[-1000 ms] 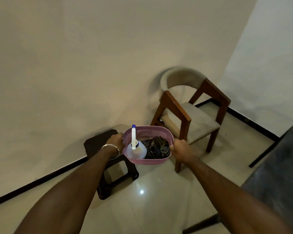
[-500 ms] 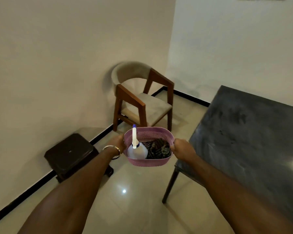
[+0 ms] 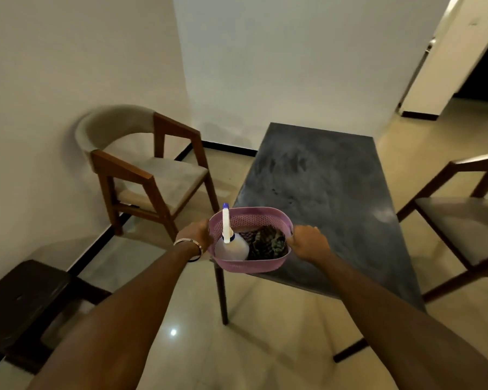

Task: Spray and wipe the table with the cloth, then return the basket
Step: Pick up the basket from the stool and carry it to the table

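From the head camera, both your arms reach forward, your left hand (image 3: 199, 235) and right hand (image 3: 307, 243) gripping opposite ends of the pink basket (image 3: 251, 264), fingers curled around its rim. The basket hangs over the near left corner of the dark desk (image 3: 335, 192); inside, a spray bottle (image 3: 230, 246) stands on the left and a crumpled cloth (image 3: 268, 243) lies on the right.

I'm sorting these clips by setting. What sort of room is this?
Probably a home dining area: a dark table with upholstered wooden chairs around it, polished tile floor, bare walls and a doorway.
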Demonstrator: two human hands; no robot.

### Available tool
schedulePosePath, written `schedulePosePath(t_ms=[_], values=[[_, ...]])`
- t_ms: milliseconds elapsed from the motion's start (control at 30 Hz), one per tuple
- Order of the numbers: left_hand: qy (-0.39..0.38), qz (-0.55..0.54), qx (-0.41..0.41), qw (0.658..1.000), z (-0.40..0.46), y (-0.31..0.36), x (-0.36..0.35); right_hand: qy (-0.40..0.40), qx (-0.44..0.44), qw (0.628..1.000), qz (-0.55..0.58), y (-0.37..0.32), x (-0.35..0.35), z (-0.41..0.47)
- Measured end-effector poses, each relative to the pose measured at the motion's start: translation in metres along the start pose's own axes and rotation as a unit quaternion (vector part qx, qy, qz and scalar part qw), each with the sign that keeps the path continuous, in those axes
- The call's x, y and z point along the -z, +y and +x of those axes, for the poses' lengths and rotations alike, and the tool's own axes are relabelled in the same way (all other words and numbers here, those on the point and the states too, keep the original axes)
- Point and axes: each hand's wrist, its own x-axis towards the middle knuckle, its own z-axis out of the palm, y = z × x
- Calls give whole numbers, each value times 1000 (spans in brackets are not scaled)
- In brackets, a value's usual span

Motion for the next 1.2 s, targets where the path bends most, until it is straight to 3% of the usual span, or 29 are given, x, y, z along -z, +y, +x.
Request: schedulePosePath(t_ms=[300,633,900,1200], values=[[0,47,-31,998,8,153,-63,2,-26,1000,-8,162,21,-18],[-8,3,-18,1000,29,273,-122,-1,28,999,-31,312,28,11],[-31,-50,14,998,80,346,-158,-6,4,999,51,381,53,44],[-16,-81,44,996,129,415,-174,-30,20,998,45,448,98,108]])
